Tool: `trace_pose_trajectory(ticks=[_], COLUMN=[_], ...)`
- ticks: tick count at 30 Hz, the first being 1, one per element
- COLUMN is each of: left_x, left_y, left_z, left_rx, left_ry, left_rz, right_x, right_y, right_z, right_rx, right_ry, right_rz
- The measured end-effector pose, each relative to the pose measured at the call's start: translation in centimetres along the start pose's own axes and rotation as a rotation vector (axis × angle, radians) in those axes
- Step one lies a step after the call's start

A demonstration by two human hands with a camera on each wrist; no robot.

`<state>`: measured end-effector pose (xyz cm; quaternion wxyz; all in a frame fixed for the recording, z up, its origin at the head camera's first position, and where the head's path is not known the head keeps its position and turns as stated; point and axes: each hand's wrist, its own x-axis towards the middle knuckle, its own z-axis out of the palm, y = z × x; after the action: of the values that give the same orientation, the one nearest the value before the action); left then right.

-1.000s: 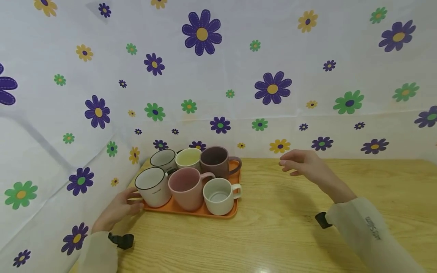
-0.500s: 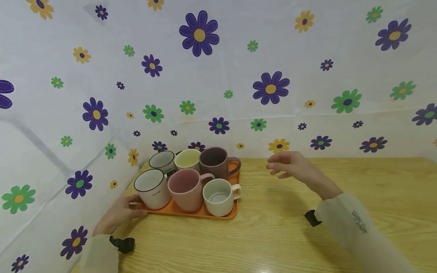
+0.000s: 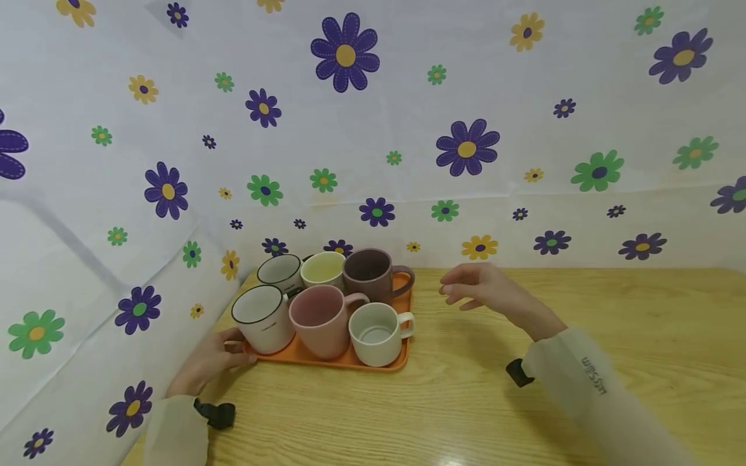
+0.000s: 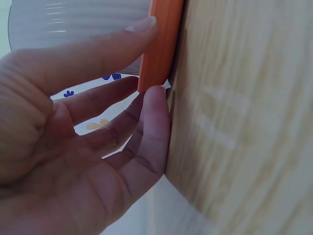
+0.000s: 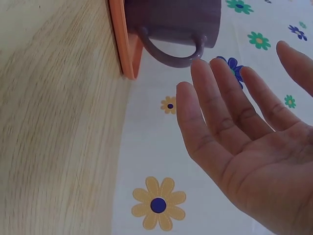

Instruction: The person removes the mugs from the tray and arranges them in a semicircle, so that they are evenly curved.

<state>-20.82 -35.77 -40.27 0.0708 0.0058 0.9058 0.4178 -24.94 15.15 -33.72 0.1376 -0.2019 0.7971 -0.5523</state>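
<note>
An orange tray [image 3: 332,364] stands on the wooden table, loaded with several mugs. My left hand [image 3: 206,364] holds its near left corner; in the left wrist view the thumb lies along the tray edge [image 4: 161,54], and the other fingers curl in at the corner near the tabletop. In the tray's front row are a white mug [image 3: 268,333] with a dark rim, a pink mug [image 3: 326,336] and a small white cup [image 3: 379,349]. Off the tray's right side, my right hand [image 3: 495,294] hovers over the table, fingers loosely extended. In the right wrist view its fingertips are near the purple mug's handle [image 5: 168,58].
Behind the front row stand another dark-rimmed white mug [image 3: 281,270], a mug with a pale yellow inside [image 3: 322,268] and the purple mug [image 3: 379,288]. A flower-patterned white cloth [image 3: 396,116] walls the table at the back and left. Bare wood [image 3: 454,401] extends to the right.
My right hand has moved left, closer to the tray, still off it. My left hand has come in from beside the tray's corner and now holds it. The mugs stay in place.
</note>
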Motion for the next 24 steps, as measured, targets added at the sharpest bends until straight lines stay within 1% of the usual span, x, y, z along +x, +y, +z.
trace_pose_trajectory(ticks=[4,9,19,24], left_x=[0.2,0.1,0.0,0.0], left_y=[0.1,0.2,0.1,-0.2], left_z=[0.0,0.0,0.0,0.1], left_rx=[-0.003,0.003,0.009,0.011], left_ry=[-0.001,0.006,0.017,0.016], left_rz=[0.006,0.012,0.013,0.021], right_x=[0.3,0.8,1.8,2.2], right_y=[0.1,0.0,0.4,0.7], right_z=[0.5,1.1,2.5,3.2], right_rx=[0.011,0.028,0.077,0.092], right_ry=[-0.006,-0.019,-0.056,-0.071], right_rz=[0.013,0.019,-0.002,-0.004])
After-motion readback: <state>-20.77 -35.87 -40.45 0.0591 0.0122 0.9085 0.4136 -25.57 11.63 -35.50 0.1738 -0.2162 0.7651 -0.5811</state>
